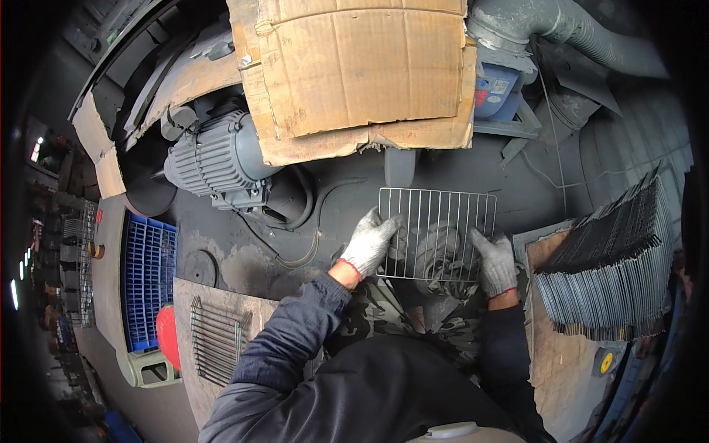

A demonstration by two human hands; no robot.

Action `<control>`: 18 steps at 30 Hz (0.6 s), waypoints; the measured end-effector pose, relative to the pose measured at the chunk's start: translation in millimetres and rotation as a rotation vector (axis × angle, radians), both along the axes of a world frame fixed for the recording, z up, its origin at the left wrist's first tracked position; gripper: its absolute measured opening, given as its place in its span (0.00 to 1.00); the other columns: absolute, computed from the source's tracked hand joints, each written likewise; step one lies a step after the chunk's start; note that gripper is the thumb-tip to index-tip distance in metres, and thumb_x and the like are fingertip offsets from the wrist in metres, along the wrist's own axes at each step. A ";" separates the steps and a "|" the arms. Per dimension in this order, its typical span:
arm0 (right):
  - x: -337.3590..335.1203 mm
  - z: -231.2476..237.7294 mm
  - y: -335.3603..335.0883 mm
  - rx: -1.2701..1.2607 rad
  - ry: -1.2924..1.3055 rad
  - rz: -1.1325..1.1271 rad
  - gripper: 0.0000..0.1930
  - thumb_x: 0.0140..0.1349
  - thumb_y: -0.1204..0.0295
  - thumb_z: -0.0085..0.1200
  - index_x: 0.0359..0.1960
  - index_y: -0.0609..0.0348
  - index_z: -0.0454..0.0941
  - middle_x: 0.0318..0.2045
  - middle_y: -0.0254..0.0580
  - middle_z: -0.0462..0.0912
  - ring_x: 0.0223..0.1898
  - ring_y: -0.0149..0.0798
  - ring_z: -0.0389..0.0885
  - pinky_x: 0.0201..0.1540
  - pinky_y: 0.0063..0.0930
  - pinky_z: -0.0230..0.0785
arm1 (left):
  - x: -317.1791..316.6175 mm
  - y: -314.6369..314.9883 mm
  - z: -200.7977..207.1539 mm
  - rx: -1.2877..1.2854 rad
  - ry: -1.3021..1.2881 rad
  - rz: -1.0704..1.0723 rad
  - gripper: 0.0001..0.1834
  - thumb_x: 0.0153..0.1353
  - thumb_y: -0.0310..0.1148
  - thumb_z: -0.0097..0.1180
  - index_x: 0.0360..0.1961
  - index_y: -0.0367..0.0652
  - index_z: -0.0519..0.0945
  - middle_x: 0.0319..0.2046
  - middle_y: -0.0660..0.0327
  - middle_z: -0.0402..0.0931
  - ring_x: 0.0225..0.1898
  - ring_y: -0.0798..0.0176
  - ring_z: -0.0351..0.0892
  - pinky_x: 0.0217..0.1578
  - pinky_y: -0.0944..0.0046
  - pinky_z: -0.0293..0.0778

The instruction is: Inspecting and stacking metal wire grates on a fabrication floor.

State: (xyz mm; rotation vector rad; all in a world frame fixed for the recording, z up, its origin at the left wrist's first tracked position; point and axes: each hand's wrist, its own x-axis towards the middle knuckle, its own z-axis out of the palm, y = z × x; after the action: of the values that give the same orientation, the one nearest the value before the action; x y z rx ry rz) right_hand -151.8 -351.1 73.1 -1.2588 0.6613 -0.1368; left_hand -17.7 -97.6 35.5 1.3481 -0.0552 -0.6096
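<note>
Both my hands wear grey-white work gloves with red cuffs. Between them, above my lap, is a rectangular wire rack (437, 221) with thin parallel bars. My left hand (371, 245) grips its left side, thumb toward the upper corner. At the opposite edge my right hand (496, 264) has its fingers closed round the rack's right side, partly hidden by the bars. To my right a tall, tightly packed stack of similar wire racks (602, 299) leans on a wooden board. A smaller pile of wire racks (216, 343) lies on a board at my left.
Ahead hangs a large cardboard sheet (362, 74) over a machine. A grey electric motor (214, 159) stands front left, with a cable near it. A blue plastic crate (150, 280), a red round object (168, 336) and a greenish stool (151, 369) are left. A ribbed duct (598, 40) runs top right.
</note>
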 end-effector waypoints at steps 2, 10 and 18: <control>10.2 -4.6 2.3 -0.031 -0.073 -0.005 0.14 0.71 0.72 0.63 0.53 0.67 0.84 0.46 0.40 0.90 0.43 0.32 0.87 0.49 0.28 0.81 | -1.3 -1.6 11.5 -0.016 0.145 0.023 0.15 0.75 0.31 0.61 0.57 0.36 0.76 0.39 0.60 0.84 0.32 0.69 0.83 0.32 0.65 0.83; 69.1 -30.8 97.9 -0.055 0.044 0.145 0.10 0.68 0.67 0.68 0.34 0.62 0.87 0.27 0.32 0.84 0.23 0.27 0.77 0.29 0.28 0.72 | 11.4 106.5 4.7 0.159 0.217 0.245 0.15 0.75 0.29 0.59 0.59 0.40 0.76 0.34 0.63 0.81 0.26 0.70 0.80 0.27 0.69 0.80; 19.0 0.7 23.3 -0.059 -0.063 -0.155 0.11 0.68 0.70 0.67 0.43 0.67 0.88 0.36 0.39 0.91 0.33 0.33 0.87 0.43 0.29 0.81 | 8.2 -5.8 -37.0 0.141 0.004 0.007 0.16 0.74 0.35 0.62 0.52 0.35 0.74 0.33 0.62 0.81 0.25 0.67 0.79 0.26 0.65 0.79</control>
State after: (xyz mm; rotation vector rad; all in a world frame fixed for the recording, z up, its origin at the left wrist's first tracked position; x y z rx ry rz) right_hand -132.8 -327.8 73.8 -1.2543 0.7043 -0.3243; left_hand -9.4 -103.4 -1.4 1.4825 -0.0039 -0.6191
